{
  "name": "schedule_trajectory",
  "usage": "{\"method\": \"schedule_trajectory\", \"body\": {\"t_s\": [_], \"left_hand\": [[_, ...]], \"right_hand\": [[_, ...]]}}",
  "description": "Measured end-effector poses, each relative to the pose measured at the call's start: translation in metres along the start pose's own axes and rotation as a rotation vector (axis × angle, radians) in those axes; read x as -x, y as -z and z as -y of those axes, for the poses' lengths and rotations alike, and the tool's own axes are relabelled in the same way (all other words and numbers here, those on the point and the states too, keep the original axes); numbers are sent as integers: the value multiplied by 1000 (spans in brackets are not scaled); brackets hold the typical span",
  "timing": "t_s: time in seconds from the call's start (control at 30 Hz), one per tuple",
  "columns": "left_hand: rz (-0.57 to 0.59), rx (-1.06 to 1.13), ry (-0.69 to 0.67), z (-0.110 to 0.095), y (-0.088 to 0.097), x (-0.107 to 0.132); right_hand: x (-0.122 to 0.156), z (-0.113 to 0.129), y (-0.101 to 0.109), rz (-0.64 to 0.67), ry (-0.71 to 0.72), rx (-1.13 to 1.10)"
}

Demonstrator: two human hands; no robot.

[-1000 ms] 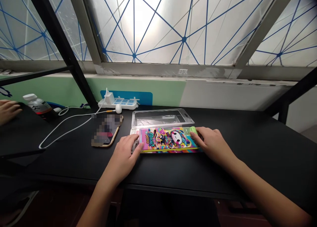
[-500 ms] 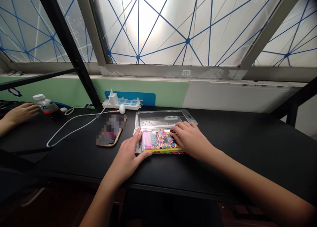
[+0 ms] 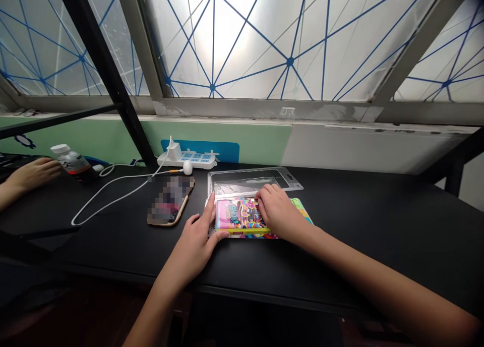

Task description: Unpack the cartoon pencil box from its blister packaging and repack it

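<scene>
Box, brightly printed in pink and yellow (image 3: 238,215), lies flat on the black bench (image 3: 370,236), directly before you, long side running left to right. Your left hand (image 3: 196,236) is at its left end: thumb spread wide from the fingers, thumb tip against the near edge, index finger pointing away from you along the end. Your right hand (image 3: 278,211) lies over the right half, palm down, fingers bent onto the printed top; whether they pinch anything, you cannot tell, since the hand covers the spot. Green corner of the box shows beyond your right wrist.

Just behind the box: clear plastic tray (image 3: 257,180), flat on the bench. To the left, near your left hand, a phone (image 3: 172,206), partly blurred out. White cable (image 3: 98,193) loops left of it; power strip (image 3: 200,160) against the wall. Farther left, a white-capped bottle (image 3: 73,160) stands beside another person's hand (image 3: 38,174), well apart from yours.
</scene>
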State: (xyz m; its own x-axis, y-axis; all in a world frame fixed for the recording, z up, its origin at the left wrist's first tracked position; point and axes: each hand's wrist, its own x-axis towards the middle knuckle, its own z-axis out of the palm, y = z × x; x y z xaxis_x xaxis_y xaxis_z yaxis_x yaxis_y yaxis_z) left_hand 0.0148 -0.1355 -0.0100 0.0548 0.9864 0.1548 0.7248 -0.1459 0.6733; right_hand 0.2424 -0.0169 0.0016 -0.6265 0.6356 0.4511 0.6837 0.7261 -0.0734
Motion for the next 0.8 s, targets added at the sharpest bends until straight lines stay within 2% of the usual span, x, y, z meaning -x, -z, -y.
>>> {"method": "schedule_trajectory", "body": {"t_s": [0.17,0.27,0.33,0.4,0.5,0.57,0.63,0.7,0.8], "left_hand": [[-2,10,21,0,0,0],[6,28,10,-2,3,0],[19,79,-9,-2,6,0],[24,153,-12,-1,9,1],[26,207,33,3,12,1],[22,174,64,7,13,1],[16,126,75,10,12,2],[12,88,86,11,10,3],[22,59,123,9,8,5]], "right_hand": [[-1,3,2,-125,-23,-13],[1,5,6,-244,5,-10],[5,7,14,-323,62,-18],[14,9,29,-334,134,-63],[33,14,60,-206,223,-208],[49,14,79,-18,227,-323],[64,5,89,206,171,-397],[77,-13,90,353,70,-420],[91,-50,76,382,-110,-428]]}}
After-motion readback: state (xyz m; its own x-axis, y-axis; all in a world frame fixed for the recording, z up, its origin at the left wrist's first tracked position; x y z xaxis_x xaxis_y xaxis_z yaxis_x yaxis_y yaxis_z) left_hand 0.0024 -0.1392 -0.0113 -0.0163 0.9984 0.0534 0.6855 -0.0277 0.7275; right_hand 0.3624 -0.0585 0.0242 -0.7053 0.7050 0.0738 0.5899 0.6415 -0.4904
